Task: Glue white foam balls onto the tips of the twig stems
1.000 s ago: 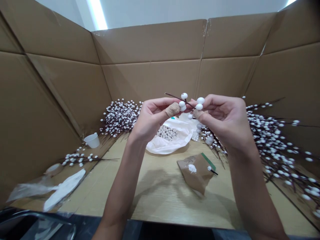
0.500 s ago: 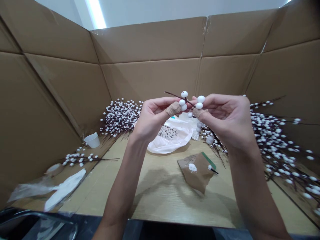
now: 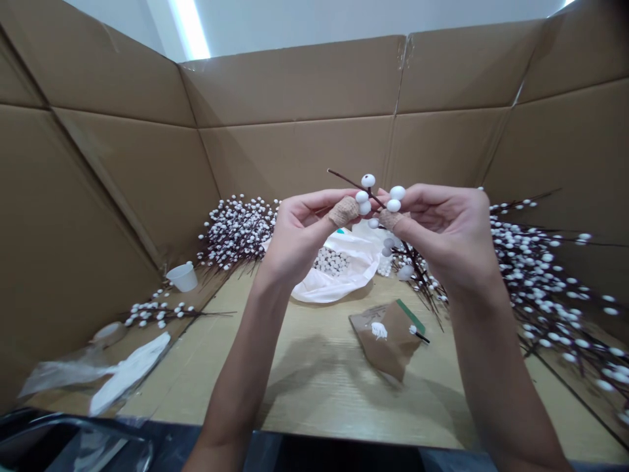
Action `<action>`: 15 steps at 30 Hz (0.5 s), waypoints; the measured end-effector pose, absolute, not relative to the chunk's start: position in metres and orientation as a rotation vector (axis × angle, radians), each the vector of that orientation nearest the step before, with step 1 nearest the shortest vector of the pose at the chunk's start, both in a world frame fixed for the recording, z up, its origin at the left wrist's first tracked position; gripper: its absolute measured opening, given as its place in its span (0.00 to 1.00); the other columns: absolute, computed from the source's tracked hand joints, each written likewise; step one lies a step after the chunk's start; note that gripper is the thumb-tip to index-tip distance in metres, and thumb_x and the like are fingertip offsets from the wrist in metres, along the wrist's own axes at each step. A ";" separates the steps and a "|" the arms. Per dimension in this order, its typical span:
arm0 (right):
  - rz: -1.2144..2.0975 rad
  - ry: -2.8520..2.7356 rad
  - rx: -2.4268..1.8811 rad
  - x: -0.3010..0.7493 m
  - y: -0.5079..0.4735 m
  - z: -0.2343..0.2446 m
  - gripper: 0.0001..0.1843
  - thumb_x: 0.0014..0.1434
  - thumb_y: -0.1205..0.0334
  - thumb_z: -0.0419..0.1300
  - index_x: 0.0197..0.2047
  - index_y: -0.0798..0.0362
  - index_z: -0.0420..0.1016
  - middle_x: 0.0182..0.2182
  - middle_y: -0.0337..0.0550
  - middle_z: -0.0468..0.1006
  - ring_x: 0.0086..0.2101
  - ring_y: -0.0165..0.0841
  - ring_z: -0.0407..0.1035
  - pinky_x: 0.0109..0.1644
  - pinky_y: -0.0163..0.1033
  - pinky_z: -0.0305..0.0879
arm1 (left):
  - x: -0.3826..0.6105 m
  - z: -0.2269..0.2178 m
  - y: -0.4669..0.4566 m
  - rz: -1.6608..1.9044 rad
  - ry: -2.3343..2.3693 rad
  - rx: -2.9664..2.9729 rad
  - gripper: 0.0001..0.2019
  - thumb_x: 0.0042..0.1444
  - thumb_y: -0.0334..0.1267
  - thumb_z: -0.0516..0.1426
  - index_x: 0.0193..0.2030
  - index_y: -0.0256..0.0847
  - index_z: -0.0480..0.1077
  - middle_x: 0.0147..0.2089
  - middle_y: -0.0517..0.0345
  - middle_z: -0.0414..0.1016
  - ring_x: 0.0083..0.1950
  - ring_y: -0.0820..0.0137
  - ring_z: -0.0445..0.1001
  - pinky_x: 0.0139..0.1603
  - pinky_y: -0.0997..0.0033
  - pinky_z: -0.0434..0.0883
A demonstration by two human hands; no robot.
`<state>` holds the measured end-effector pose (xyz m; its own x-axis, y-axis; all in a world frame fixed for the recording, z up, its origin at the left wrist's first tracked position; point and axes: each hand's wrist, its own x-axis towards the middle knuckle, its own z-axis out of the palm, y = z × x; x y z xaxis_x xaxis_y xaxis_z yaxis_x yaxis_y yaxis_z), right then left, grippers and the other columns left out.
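Observation:
Both hands are raised over the wooden table [image 3: 314,387], pinching one thin dark twig [image 3: 346,179] studded with white foam berries [image 3: 397,193]. My left hand [image 3: 299,233] grips it with a taped thumb pressed against the fingers. Facing it, my right hand [image 3: 449,229], thumb also taped, holds the twig's other side. Several berries show between the two thumbs. The twig's bare tip sticks out up and to the left.
Cardboard walls [image 3: 295,157] enclose the table. Piles of berry branches lie at the back left [image 3: 236,229] and along the right [image 3: 545,282]. A white bag of loose beads [image 3: 334,265], a brown paper piece with glue [image 3: 388,334], a small white cup [image 3: 183,276] and plastic wrap [image 3: 113,373] lie about.
Both hands and the twig have risen very slightly; the grip is the same.

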<state>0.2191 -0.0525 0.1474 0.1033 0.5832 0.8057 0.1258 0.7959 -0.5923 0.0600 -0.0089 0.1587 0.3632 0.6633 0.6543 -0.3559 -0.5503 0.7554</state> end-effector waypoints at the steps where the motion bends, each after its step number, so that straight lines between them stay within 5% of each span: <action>1: 0.368 -1.448 -0.607 0.219 -0.052 0.147 0.03 0.51 0.70 0.65 0.28 0.54 0.77 0.30 0.40 0.81 0.33 0.31 0.76 0.38 0.35 0.74 | 0.060 0.159 -0.009 1.352 0.276 1.679 0.10 0.47 0.42 0.67 0.35 0.42 0.80 0.39 0.54 0.82 0.45 0.61 0.79 0.48 0.61 0.77; 15: 0.311 -1.401 -0.630 0.219 -0.051 0.146 0.02 0.52 0.67 0.65 0.32 0.53 0.79 0.32 0.40 0.81 0.34 0.32 0.76 0.40 0.38 0.74 | 0.066 0.156 -0.008 1.361 0.302 1.561 0.11 0.49 0.40 0.65 0.39 0.40 0.78 0.41 0.55 0.81 0.48 0.61 0.79 0.53 0.60 0.76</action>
